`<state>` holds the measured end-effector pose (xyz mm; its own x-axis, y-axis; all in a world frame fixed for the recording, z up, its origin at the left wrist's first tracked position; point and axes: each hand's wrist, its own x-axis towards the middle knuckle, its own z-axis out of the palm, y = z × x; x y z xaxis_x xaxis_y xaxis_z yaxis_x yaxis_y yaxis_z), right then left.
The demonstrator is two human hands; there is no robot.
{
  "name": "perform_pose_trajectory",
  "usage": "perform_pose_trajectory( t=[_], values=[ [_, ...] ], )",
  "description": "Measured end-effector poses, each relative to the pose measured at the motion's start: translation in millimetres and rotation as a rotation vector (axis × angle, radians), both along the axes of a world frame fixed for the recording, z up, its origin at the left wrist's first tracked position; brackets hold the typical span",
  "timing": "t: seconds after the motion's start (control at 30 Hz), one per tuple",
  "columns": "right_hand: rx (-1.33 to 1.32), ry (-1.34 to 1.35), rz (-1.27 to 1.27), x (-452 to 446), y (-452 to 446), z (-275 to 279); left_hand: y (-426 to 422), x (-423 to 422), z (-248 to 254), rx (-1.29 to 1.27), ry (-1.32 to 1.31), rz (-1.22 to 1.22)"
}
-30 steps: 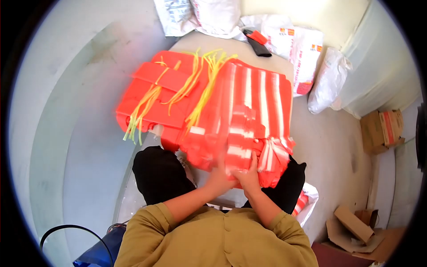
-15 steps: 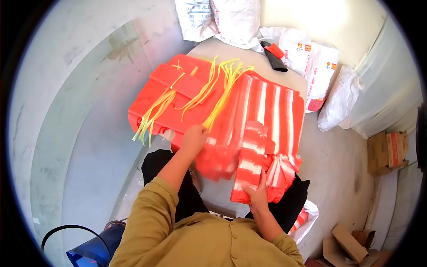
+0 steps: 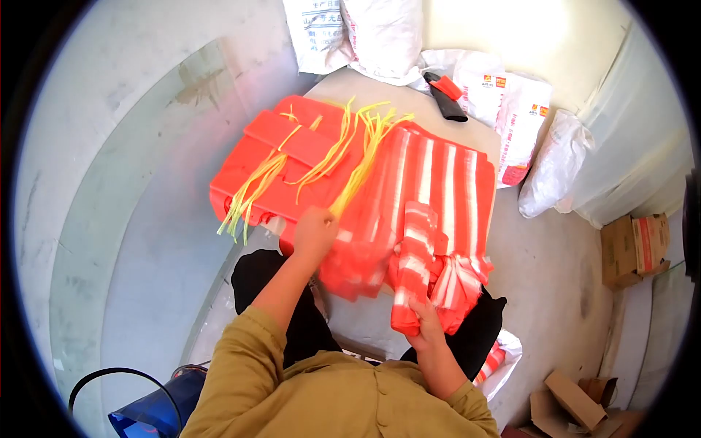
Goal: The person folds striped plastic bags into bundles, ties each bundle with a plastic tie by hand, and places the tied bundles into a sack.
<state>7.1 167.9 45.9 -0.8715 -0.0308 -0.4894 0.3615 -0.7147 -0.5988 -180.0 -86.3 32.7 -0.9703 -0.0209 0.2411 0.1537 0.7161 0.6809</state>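
Observation:
My left hand [image 3: 315,233] is closed at the lower end of a bunch of yellow tie strips [image 3: 358,177], its fingers pinched on them. The strips trail over a pile of red plastic bags [image 3: 234,186]. In my right hand [image 3: 428,328] is a folded bundle of red-and-white striped plastic bags [image 3: 415,259], gripped at its lower end and slanting upward. Behind it lies a flat stack of striped bags [image 3: 456,179], crumpled at its near edge. Another yellow tie [image 3: 266,175] circles a folded red bundle [image 3: 292,139] on the left pile.
A black roll with a red band [image 3: 447,98] lies at the table's back. White sacks [image 3: 383,36] stand behind and to the right. Cardboard boxes [image 3: 631,252] are at far right; a blue bag [image 3: 157,405] sits at lower left.
The striped bundle in my right hand has turned more upright and its lower end has shifted slightly right. My left hand has moved very little.

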Motion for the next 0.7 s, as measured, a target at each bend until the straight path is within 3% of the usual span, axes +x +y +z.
perform_pose_trajectory(
  t=[0.03,0.17,0.23,0.33,0.4,0.47,0.53,0.63,0.7],
  values=[
    [-0.029,0.009,0.026,-2.1,1.2,0.0,4.4,12.4,9.8,0.015,0.045,-0.025],
    [-0.141,-0.062,0.072,-4.9,-4.4,16.4,45.2,82.6,47.8,0.21,-0.601,-0.342],
    [-0.167,-0.071,0.104,-6.8,-5.2,9.3,58.2,106.4,19.9,-0.062,-0.406,-0.621],
    [-0.118,-0.039,0.13,-10.0,-11.1,13.0,62.1,121.6,-6.0,0.017,-0.353,-0.759],
    [-0.039,0.023,0.116,-13.2,-7.8,0.9,68.9,117.8,-62.8,0.364,-0.547,-0.604],
    [0.062,0.045,0.104,-18.6,-4.5,-1.6,73.0,114.6,-58.4,0.78,-0.765,-0.446],
    [0.188,0.025,0.092,-29.0,0.5,2.6,78.9,113.6,2.7,1.269,-0.999,-0.274],
    [0.386,0.042,0.052,-44.5,14.5,-41.0,94.3,100.0,6.5,1.213,-0.948,-0.364],
    [0.542,0.05,0.123,-47.2,29.4,-43.8,103.7,88.3,-18.5,1.089,-0.946,-0.38]
  ],
)
